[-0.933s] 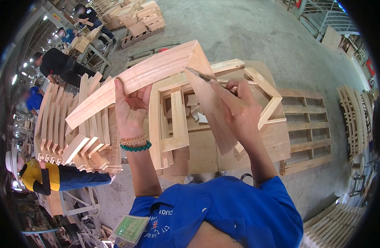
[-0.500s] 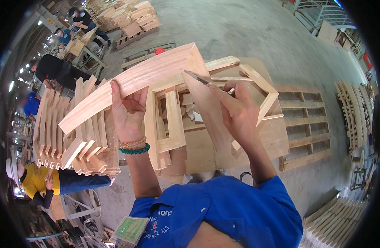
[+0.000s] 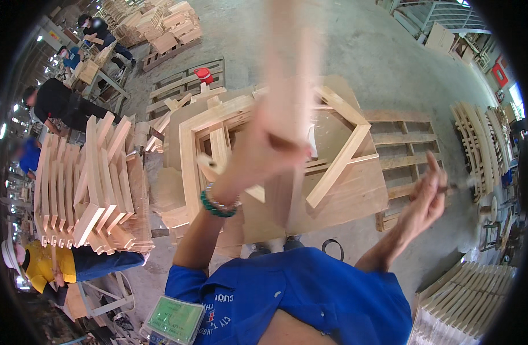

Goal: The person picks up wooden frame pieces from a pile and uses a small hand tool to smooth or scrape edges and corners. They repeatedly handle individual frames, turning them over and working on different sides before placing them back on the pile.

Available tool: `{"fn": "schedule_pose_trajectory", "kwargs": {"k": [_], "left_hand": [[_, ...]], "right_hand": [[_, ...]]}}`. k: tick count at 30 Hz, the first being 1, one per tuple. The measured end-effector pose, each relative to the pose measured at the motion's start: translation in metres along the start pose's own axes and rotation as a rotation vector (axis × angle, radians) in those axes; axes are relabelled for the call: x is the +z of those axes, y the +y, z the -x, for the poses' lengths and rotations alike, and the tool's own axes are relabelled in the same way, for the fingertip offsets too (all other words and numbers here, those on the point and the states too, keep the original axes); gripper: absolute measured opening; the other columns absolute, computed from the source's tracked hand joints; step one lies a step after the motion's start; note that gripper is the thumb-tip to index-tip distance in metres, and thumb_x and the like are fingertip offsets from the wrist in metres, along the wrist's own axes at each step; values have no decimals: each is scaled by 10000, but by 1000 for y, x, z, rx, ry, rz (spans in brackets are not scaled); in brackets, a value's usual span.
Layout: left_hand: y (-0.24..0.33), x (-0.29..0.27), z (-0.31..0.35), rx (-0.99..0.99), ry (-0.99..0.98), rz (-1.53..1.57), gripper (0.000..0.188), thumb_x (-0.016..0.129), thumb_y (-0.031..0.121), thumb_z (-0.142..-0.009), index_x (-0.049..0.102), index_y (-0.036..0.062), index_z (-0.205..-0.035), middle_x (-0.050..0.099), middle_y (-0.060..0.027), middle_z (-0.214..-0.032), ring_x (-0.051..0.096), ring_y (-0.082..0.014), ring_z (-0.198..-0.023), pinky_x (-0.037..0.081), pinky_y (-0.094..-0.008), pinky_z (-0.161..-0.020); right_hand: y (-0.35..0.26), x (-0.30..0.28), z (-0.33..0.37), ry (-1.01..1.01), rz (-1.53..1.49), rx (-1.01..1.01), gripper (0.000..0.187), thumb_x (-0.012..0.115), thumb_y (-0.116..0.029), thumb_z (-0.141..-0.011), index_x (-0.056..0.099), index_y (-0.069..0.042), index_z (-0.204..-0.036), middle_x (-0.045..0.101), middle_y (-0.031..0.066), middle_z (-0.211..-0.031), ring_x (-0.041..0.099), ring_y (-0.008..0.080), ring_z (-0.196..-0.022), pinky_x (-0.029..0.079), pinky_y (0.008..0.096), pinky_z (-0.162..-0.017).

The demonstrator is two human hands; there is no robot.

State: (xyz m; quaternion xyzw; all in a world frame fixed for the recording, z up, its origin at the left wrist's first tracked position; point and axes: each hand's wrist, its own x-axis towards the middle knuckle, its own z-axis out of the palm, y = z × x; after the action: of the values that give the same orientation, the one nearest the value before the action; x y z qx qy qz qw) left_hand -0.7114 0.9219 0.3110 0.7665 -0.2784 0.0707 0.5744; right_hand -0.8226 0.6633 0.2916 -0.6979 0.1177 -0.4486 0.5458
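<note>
- Your L hand (image 3: 265,138): gripping the wood pc (image 3: 292,69), held up over bench (image 3: 361,190) ctr; both blurred.
- Wood pc: runs above & below L fist, top end past bench's far edge in view; well apart from your R hand (image 3: 426,198).
- R hand: off bench's R side, closed on blurred slim tool (image 3: 449,188), index finger out.
- Wood frames (image 3: 338,165): on bench.

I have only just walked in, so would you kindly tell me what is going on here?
A person's left hand grips a pale wooden piece, motion-blurred, above joined wooden parts lying on a brown surface. The right hand is off to the right, holding a thin object too blurred to identify. More angled wooden pieces are stacked to the left.
</note>
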Motion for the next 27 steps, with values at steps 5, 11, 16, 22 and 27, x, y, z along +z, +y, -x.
{"fn": "schedule_pose_trajectory", "kwargs": {"k": [5,11,16,22,27], "left_hand": [[-31,66,9,-230,-986,-415,625,707,202,-651,495,131,-1235,549,-144,-1022,558,-331,-970,462,-417,-781],[-114,89,39,149,-925,-615,622,744,233,-650,497,162,-1216,536,-91,-973,540,-264,-999,406,-404,-849],[-148,97,20,403,-742,-677,588,745,117,-644,512,194,-1178,542,-48,-1005,529,-223,-1025,366,-406,-938],[-150,108,2,585,-480,-606,531,753,131,-651,516,182,-1123,543,-25,-982,547,-201,-977,350,-410,-980],[-89,123,-46,562,-325,-672,542,767,309,-676,507,105,-1106,574,-63,-924,597,-239,-871,450,-375,-841]], "right_hand": [[7,-34,1,-63,486,-569,242,607,-167,-878,693,-35,-1062,534,25,-812,509,163,-714,420,289,-580],[73,-59,23,-799,625,84,222,628,-214,-847,703,-51,-978,624,115,-903,598,257,-810,460,304,-668],[132,-87,41,-978,-169,1157,432,500,-395,-952,625,-13,-1109,657,74,-878,608,166,-771,482,266,-668],[140,-32,56,-835,-590,1286,527,445,-467,-961,501,-32,-1254,602,59,-815,520,101,-602,448,203,-504],[163,14,42,-476,-534,783,450,618,-437,-878,559,-57,-1114,375,-71,-582,316,30,-461,242,192,-397]]}}
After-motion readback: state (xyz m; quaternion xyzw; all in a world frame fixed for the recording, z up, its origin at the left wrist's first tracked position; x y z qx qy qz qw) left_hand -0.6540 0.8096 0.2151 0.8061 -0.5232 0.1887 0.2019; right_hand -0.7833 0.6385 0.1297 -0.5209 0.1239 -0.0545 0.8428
